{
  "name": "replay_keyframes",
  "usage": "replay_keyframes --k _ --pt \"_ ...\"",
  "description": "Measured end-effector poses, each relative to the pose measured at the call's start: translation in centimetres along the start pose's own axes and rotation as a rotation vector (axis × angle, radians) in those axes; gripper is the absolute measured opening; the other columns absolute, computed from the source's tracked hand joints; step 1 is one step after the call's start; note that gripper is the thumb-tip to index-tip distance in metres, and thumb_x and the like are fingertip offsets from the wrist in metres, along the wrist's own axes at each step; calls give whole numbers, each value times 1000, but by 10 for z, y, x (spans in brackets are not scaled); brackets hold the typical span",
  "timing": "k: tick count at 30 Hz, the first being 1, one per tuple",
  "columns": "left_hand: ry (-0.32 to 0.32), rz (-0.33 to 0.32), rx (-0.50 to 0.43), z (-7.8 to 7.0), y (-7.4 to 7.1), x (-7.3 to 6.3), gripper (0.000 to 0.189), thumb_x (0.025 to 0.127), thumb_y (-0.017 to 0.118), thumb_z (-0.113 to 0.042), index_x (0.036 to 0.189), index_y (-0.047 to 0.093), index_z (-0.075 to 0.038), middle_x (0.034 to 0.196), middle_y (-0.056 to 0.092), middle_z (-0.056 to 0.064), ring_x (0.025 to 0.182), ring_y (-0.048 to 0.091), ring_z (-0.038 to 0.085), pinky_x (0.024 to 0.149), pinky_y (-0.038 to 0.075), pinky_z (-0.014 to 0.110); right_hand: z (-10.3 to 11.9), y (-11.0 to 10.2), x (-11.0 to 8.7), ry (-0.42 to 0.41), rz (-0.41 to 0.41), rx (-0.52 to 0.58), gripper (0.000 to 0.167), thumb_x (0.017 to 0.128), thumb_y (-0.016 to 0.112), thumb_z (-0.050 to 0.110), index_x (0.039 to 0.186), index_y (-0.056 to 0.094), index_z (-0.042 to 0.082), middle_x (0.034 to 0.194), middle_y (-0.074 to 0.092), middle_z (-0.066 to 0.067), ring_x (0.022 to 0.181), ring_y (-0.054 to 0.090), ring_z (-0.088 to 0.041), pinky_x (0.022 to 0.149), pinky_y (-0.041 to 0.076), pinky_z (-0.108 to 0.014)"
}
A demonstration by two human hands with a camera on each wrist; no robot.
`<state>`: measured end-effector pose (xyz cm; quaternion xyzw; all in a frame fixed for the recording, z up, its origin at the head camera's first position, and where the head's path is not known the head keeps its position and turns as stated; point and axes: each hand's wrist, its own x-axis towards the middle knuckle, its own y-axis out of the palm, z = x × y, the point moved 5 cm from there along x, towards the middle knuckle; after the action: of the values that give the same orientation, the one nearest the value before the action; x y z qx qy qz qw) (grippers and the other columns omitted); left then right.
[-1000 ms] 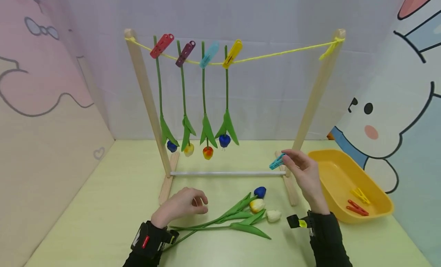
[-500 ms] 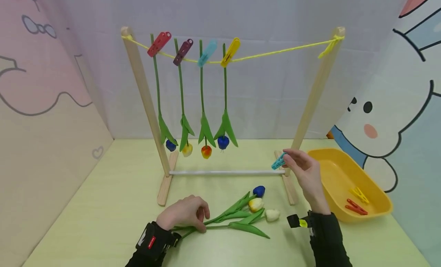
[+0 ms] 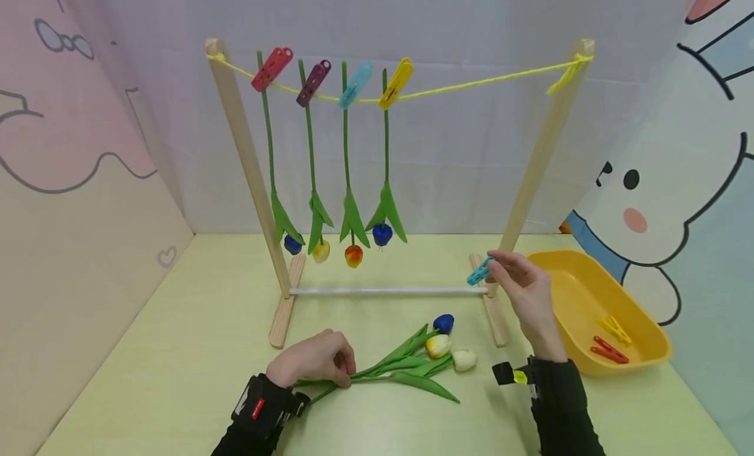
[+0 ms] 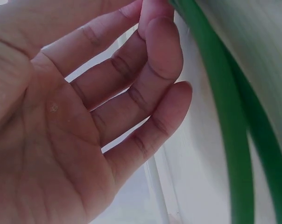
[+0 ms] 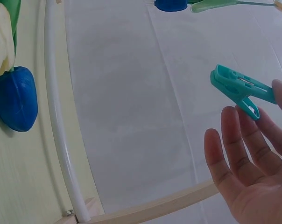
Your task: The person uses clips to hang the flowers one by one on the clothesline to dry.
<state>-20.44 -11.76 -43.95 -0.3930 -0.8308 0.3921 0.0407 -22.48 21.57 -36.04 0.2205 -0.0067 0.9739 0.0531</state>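
Note:
Near the front of the table, my left hand [image 3: 315, 359] pinches at the green stems of the loose tulips, thumb and index finger together. Those tulips have one blue head [image 3: 444, 323], one yellow-white head [image 3: 438, 345] and one white head [image 3: 465, 360]. Two stems [image 4: 232, 140] run past the fingertips in the left wrist view; which stem is gripped is hard to tell. Raised in front of the right post, my right hand [image 3: 526, 298] holds a turquoise clothespin [image 5: 241, 86] by its handles, between thumb and fingers. The clothespin points left.
A wooden frame [image 3: 544, 161] carries a sagging yellow string [image 3: 477, 86]. Several tulips hang head down at its left, clipped by red [image 3: 272, 69], purple, light-blue and yellow clothespins. A yellow basin [image 3: 568, 263] at right contains a yellow and a red clothespin [image 3: 610, 351].
My left hand has come down and right onto the tulip stems, and its thumb and finger have closed there. My right hand keeps the turquoise clothespin in nearly the same place.

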Motion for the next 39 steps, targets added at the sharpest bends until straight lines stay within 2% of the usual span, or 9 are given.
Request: replay_keyframes --k 6,14,17,21,24,27,30,34,39 --pt "-11 1 -5 3 -1 0 9 83 81 -8 81 73 -10 72 63 -7 63 52 2 60 44 18 0 1 2 -10 0 2 18 97 62 1 111 72 8 91 75 10 75 69 -4 75 58 -17" --pt "42 -94 46 -1 -10 -2 10 89 77 -14 81 71 -14 73 63 -8 64 51 2 61 45 19 1 -1 2 -10 -2 12 18 98 62 1 110 73 10 93 75 11 76 69 -3 76 58 -17" --pt "68 -182 133 -5 -17 -4 10 88 78 -17 81 71 -14 75 62 -7 68 51 4 64 44 20 2 -1 2 -11 -3 12 19 97 63 1 110 73 10 93 75 11 76 69 -3 76 58 -17" --pt "64 -358 296 -10 -25 -7 7 88 78 -19 83 74 -16 78 62 -6 73 51 8 66 42 20 2 -2 2 -12 -5 6 19 97 63 1 110 73 11 93 75 11 76 69 -4 76 58 -18" --pt "39 -476 371 -15 -29 -9 5 89 77 -19 85 76 -15 68 58 -9 63 47 5 56 36 18 3 -2 2 -12 -2 -4 18 97 63 2 110 73 11 93 75 11 76 70 -7 77 58 -18" --pt "12 -574 442 -20 -33 -10 6 90 75 -20 87 78 -16 56 46 -13 51 35 1 47 23 17 4 -3 2 -13 -2 -10 18 97 63 2 110 73 11 93 75 11 77 70 -9 77 58 -18" --pt "3 -658 531 -25 -34 -12 6 91 75 -22 87 78 -18 53 46 -14 48 33 -1 45 20 17 5 -3 3 -16 -7 -5 19 97 63 1 109 73 12 92 75 10 76 69 -8 77 58 -17" --pt "15 -750 618 -31 -34 -14 6 90 77 -23 85 77 -20 54 54 -14 48 38 -1 43 22 16 5 -4 3 -17 -8 1 19 97 64 1 110 73 11 91 75 10 76 69 -6 76 58 -17" --pt "51 -821 599 -37 -33 -14 5 88 78 -22 87 76 -18 59 62 -9 46 40 1 43 21 16 4 -6 2 -11 -6 -3 20 97 63 1 110 73 12 91 75 10 76 69 -5 77 58 -17"
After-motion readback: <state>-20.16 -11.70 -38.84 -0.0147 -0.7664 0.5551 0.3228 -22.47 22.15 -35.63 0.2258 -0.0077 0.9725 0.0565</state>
